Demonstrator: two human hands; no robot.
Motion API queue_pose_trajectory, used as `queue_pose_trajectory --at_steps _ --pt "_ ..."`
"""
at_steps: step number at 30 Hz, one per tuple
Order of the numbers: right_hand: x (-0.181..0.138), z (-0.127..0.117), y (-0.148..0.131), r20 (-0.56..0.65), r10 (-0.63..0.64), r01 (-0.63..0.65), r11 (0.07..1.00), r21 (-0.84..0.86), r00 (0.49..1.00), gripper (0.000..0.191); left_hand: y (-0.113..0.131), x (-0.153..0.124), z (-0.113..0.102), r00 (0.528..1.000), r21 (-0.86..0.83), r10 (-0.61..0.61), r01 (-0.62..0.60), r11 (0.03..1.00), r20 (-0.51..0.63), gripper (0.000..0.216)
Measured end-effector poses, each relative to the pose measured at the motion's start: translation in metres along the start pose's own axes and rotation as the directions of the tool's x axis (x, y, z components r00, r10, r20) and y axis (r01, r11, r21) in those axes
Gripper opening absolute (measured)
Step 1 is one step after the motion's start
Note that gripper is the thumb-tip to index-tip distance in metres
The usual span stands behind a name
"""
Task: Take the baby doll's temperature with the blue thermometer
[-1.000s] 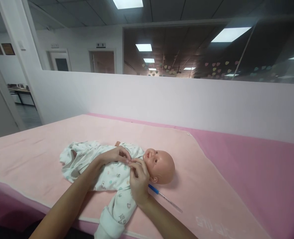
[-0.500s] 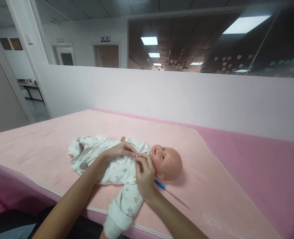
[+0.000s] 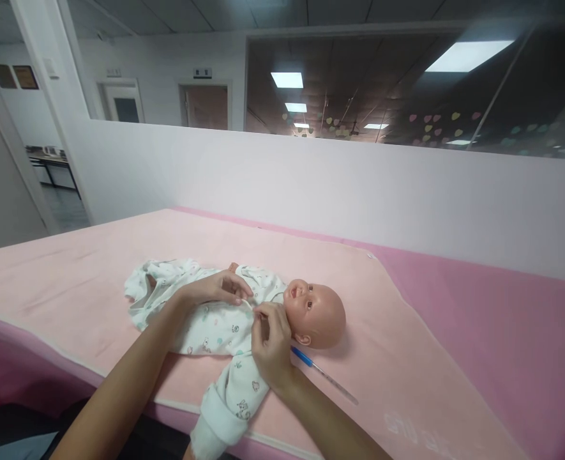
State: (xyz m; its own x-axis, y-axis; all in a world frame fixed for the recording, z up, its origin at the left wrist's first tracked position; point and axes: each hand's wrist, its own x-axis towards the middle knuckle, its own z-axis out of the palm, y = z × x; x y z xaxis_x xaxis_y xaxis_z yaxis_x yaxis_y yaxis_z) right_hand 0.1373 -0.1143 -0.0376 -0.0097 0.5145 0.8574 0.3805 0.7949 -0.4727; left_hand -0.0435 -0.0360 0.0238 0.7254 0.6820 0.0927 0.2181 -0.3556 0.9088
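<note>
A baby doll (image 3: 321,317) lies on its back, its bald head to the right, dressed in a white baby suit (image 3: 219,329) with small coloured prints. At its chest, a thin white tie (image 3: 248,304) of the suit runs between my hands. My left hand (image 3: 218,287) rests over the doll's middle, thumb and fingertips closed on one end of the tie. Close to the doll's chin, my right hand (image 3: 271,342) pinches the other end, fingers curled. The sleeve nearest me (image 3: 237,399) hangs toward the front edge of the bed.
A blue-capped clear stick (image 3: 323,374), perhaps a pen or thermometer, lies beside the doll's head. Beneath is a pale pink mat (image 3: 406,358) over a darker pink cover (image 3: 526,319). A white wall (image 3: 311,185) with a window above stands behind.
My hands have drawn slightly apart, the left one moving left, and more of the white tie shows between them. The view has shifted a little.
</note>
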Motion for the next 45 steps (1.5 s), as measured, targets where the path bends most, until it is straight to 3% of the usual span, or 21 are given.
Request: queue_pose_trajectory --at_steps 4,7,12,20,23,27,30,34,38,45 --pt "-0.003 -0.001 -0.002 0.031 -0.027 0.028 0.999 -0.015 0.999 0.018 -0.003 -0.017 -0.013 0.996 0.130 -0.085 0.086 0.988 -0.018 0.024" --pt "-0.003 -0.001 -0.001 0.047 -0.037 0.039 0.999 -0.032 0.998 0.019 -0.007 -0.024 -0.013 0.998 0.163 -0.065 0.066 0.984 -0.013 0.021" --pt "-0.003 0.000 0.001 0.078 -0.048 0.053 0.997 -0.063 0.996 0.020 -0.015 -0.024 -0.004 0.998 0.188 0.012 0.000 0.982 -0.064 0.023" --pt "-0.003 0.000 0.000 0.101 -0.028 0.036 0.996 -0.076 0.994 0.020 -0.009 -0.028 0.016 0.974 0.378 0.060 0.028 0.925 -0.219 0.026" --pt "-0.003 0.000 0.001 0.096 -0.038 0.047 0.995 -0.089 0.995 0.020 -0.009 -0.032 0.030 0.927 0.437 0.112 0.061 0.898 -0.359 0.025" --pt "-0.003 0.001 0.001 0.098 -0.034 0.042 0.995 -0.087 0.995 0.020 -0.016 -0.037 0.054 0.782 0.574 0.289 0.106 0.812 -0.552 0.022" --pt "-0.002 0.001 0.001 0.101 -0.026 0.034 0.996 -0.079 0.995 0.019 -0.022 -0.040 0.067 0.697 0.693 0.440 0.114 0.711 -0.567 0.016" --pt "-0.002 0.001 0.001 0.108 -0.020 0.028 0.997 -0.074 0.994 0.020 -0.027 -0.039 0.072 0.636 0.798 0.583 0.088 0.596 -0.505 0.011" --pt "-0.002 0.001 0.001 0.112 0.001 0.006 0.998 -0.065 0.994 0.020 -0.029 -0.038 0.072 0.626 0.826 0.621 0.067 0.560 -0.472 0.011" --pt "-0.002 0.001 0.000 0.121 0.017 -0.010 0.998 -0.058 0.993 0.020 -0.029 -0.037 0.076 0.645 0.800 0.579 0.086 0.593 -0.499 0.008"
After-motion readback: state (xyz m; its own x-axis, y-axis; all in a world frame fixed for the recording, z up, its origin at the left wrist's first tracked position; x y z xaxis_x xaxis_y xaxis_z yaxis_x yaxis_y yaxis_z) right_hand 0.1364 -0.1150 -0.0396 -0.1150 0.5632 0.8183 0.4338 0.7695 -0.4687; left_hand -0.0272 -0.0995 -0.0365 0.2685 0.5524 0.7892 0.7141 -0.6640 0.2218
